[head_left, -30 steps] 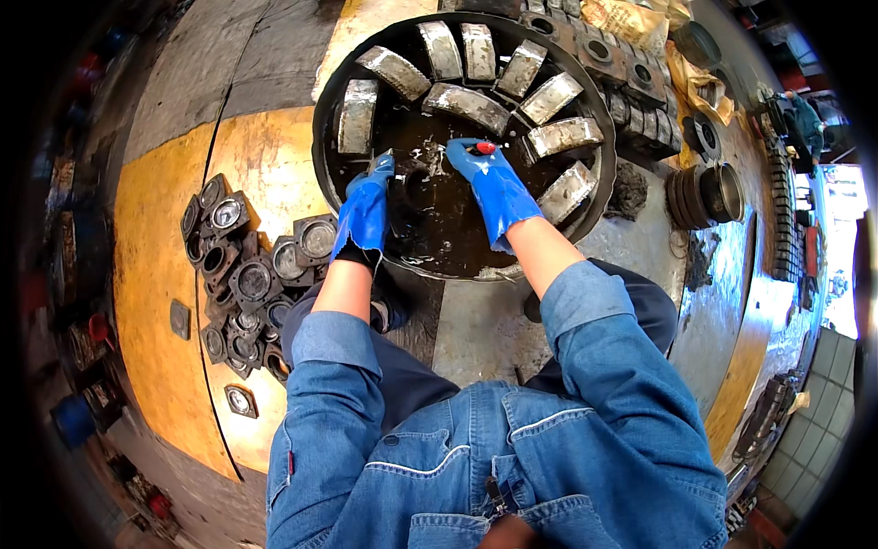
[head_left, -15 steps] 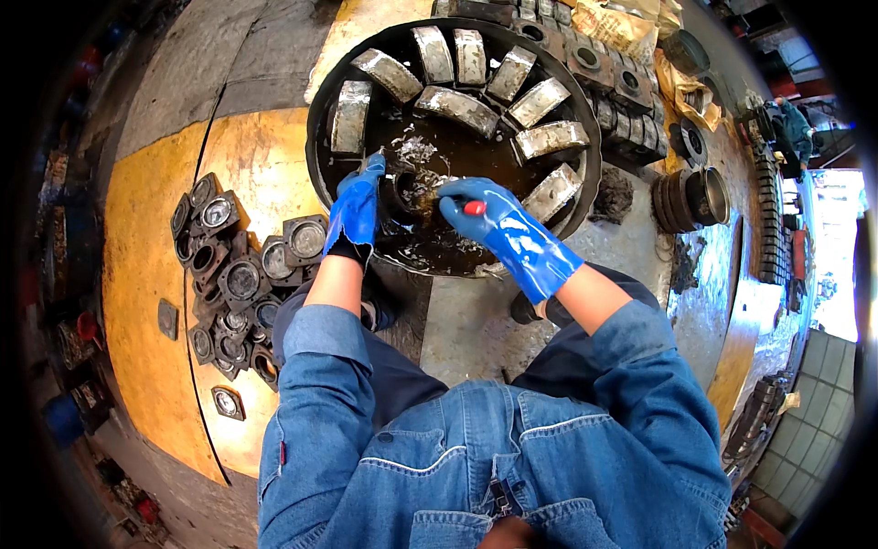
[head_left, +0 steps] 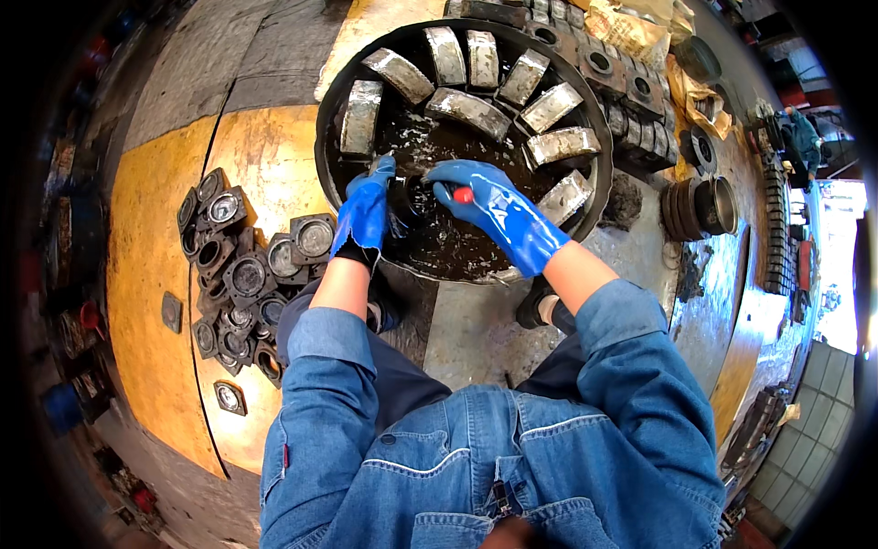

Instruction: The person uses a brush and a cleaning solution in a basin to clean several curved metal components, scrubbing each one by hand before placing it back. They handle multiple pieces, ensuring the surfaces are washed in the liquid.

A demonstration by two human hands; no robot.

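Observation:
Both my hands wear wet blue rubber gloves over a wide round black pan of dark liquid. My left hand is closed on the left side of a dark, round, hollow metal part, holding it at the liquid. My right hand is closed around a tool with a red handle; the tool's working end is hidden, close to the part's opening. Curved metal blocks, several of them, stand or lie along the pan's far and right sides, wet and grey.
Left of the pan, a heap of square metal parts with round openings lies on yellowish boards. Rows of dark metal blocks stand beyond its right side. Large metal rings and a dark clump are further right.
My right hand has moved left and slightly away from me, bringing the red-handled tool closer to the part. Pale froth in the liquid has thinned. The whole view has shifted a little.

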